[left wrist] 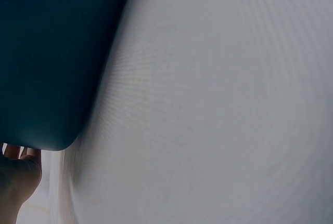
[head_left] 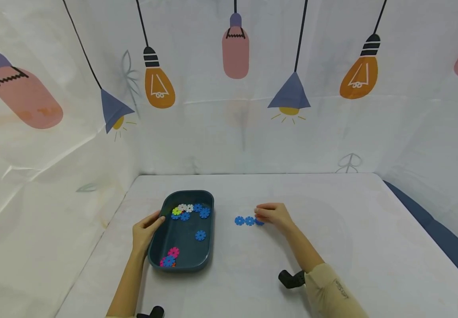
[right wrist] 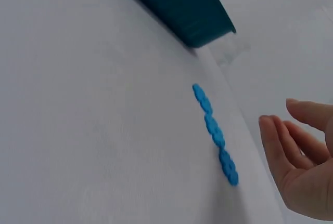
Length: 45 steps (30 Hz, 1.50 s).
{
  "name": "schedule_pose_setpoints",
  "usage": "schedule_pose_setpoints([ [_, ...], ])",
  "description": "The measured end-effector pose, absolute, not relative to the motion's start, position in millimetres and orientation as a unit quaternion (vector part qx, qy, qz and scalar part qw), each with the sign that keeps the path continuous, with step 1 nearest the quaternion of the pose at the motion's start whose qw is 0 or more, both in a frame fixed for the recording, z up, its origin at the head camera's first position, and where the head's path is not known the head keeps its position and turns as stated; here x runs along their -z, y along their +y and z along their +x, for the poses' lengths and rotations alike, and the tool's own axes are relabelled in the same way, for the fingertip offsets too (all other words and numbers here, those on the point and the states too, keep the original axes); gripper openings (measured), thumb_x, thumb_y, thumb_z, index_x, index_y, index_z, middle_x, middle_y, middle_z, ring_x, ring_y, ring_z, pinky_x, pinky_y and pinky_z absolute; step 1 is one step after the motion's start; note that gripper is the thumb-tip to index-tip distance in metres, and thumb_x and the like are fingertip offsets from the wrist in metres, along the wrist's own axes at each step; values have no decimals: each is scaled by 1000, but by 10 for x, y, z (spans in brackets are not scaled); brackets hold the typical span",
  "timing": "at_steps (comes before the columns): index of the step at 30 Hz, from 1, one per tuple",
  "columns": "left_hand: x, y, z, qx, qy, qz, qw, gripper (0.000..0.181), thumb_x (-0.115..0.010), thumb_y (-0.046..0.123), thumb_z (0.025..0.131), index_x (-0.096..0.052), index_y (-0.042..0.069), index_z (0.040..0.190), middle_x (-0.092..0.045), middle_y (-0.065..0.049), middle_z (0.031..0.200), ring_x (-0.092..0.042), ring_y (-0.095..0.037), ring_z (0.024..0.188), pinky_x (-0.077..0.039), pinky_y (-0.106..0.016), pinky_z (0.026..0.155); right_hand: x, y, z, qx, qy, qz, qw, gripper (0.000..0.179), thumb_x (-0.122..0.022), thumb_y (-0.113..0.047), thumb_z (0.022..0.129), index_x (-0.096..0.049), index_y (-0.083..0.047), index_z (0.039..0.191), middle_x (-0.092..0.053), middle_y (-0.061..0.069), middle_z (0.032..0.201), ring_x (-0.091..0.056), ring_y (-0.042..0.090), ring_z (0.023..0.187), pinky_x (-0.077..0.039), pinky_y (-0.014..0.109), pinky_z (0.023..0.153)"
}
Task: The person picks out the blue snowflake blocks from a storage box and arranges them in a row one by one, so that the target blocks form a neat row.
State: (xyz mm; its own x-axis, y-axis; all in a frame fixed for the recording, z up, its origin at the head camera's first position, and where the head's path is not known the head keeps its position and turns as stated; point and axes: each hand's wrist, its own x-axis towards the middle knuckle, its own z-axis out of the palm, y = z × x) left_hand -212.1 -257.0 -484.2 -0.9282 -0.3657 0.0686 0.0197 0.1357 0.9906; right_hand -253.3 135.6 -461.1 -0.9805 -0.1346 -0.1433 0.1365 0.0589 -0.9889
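Blue flower-shaped pieces (head_left: 249, 221), three of them, lie flat on the white worktop (head_left: 372, 247), about midway between its left and right edges. They run in a straight row, edge to edge or nearly so, apparently set out by colour. The right hand (head_left: 274, 215) hovers over the row's right end, thumb and fingertips parted with nothing between them, as though just above a piece it could nudge or let go.

The left hand (head_left: 145, 230) grasps the left rim of the dark green tray (head_left: 181, 240), thumb over the edge, probably to steady it. The tray stands toward the worktop's left edge, its short end facing the far edge.

Inside, a yellow piece (head_left: 177, 211), white pieces (head_left: 189, 208) and several blue ones cluster at the far end; a lone blue piece (head_left: 200, 235) sits by the right wall; pink pieces (head_left: 174, 252) and another blue one (head_left: 169, 261) bunch in the near left corner, partly overlapping.
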Motion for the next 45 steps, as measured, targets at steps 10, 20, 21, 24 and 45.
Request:
schedule_pose_setpoints([
  [10, 4817, -2554, -2123, 652, -733, 121, 149, 45, -70, 20, 86, -59, -4, 123, -65, 20, 94, -58, 6, 87, -47, -9, 74, 4398, 631, -2565, 731, 666, -61, 137, 34, -63, -4, 89, -57, 16, 116, -68, 19, 99, -69, 17, 82, -55, 30, 75],
  [20, 4802, -2570, -2128, 650, -735, 124, 149, 44, -70, 18, 86, -60, -4, 122, -65, 20, 92, -59, 6, 86, -47, -9, 74, 4206, -291, -2524, 750, 625, -116, 185, 35, -61, 1, 89, -54, 17, 119, -61, 30, 111, -68, 20, 87, -54, 31, 80],
  [21, 4804, -2570, -2131, 650, -735, 123, 150, 43, -70, 18, 86, -61, -4, 122, -66, 19, 93, -59, 6, 86, -48, -9, 74, 4214, -378, -2510, 750, 623, -117, 191, 35, -60, 3, 89, -53, 18, 120, -60, 30, 112, -68, 23, 89, -54, 32, 80],
  [24, 4813, -2568, -2138, 654, -731, 119, 152, 43, -71, 18, 86, -61, -5, 121, -69, 10, 100, -60, 5, 86, -48, -10, 73, 4282, -625, -2492, 754, 617, -94, 207, 37, -60, 5, 87, -51, 18, 121, -60, 28, 112, -65, 31, 98, -53, 33, 82],
  [45, 4836, -2590, -2138, 670, -718, 112, 150, 41, -71, 16, 85, -62, -4, 120, -67, 18, 93, -60, 4, 89, -48, -11, 75, 4621, -1243, -2536, 669, 724, 59, 158, 36, -70, -1, 81, -60, 8, 114, -65, 12, 93, -67, 21, 83, -55, 32, 76],
])
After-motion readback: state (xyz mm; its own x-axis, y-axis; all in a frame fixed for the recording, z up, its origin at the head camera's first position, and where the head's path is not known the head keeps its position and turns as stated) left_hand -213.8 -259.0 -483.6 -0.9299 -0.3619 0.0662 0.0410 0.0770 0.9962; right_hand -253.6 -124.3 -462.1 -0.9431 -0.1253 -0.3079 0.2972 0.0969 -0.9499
